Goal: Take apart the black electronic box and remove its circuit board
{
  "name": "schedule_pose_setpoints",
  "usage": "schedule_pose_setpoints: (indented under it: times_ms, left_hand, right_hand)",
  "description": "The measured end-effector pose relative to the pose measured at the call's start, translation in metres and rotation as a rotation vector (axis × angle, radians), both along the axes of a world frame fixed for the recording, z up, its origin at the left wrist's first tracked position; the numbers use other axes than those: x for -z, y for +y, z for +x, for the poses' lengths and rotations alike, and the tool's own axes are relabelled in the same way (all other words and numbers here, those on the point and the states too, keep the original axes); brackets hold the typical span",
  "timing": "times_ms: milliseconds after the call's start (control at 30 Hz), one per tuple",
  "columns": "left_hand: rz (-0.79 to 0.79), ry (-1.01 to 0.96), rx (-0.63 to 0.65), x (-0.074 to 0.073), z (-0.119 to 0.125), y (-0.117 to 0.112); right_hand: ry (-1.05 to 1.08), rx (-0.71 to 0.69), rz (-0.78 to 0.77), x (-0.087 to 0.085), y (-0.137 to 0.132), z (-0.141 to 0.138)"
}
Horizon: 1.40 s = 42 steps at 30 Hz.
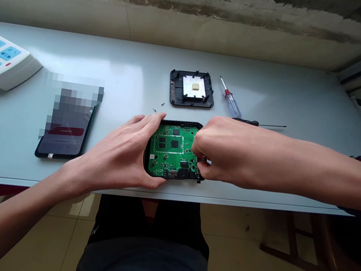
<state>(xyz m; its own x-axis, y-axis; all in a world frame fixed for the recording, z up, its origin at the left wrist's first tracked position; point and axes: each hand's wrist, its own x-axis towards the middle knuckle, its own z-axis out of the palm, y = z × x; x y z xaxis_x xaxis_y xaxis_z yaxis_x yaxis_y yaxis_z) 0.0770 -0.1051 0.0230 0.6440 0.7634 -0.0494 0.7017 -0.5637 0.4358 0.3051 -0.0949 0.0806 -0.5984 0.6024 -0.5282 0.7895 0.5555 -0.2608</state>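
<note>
- On the table (273, 104), near the front edge: green circuit board (168, 155) in black casing (146, 160). Left hand (123, 156) clamped around left end; right hand (218, 145) bunched at right edge, cannot tell on what.
- Risks?
- Maybe slipping under one-sided push, or losing screws (162, 104) to a bump.

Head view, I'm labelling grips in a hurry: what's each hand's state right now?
Left hand: holding the black case by its left end.
Right hand: closed at the green board, right side; whether it grips anything cannot be told.
</note>
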Motion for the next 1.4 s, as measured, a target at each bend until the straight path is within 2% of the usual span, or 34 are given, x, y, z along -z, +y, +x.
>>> schedule_pose_setpoints:
  times_ms: [233, 467, 1033, 1400]
  left_hand:
    - [-0.006, 0.003, -0.021, 0.0, 0.0, -0.001]
    - [-0.011, 0.018, -0.026, -0.001, 0.001, -0.003]
    - [-0.07, -0.104, -0.043, 0.015, -0.007, -0.006]
    - [-0.049, -0.081, -0.079, 0.006, 0.002, -0.008]
  right_hand:
    - [-0.004, -0.01, 0.021, -0.003, 0.0, -0.003]
    - [0.048, -0.055, 0.048, 0.002, 0.002, 0.003]
    - [0.062, -0.052, 0.005, 0.0, 0.004, 0.005]
    - [0.047, -0.064, 0.015, 0.0, 0.005, 0.003]
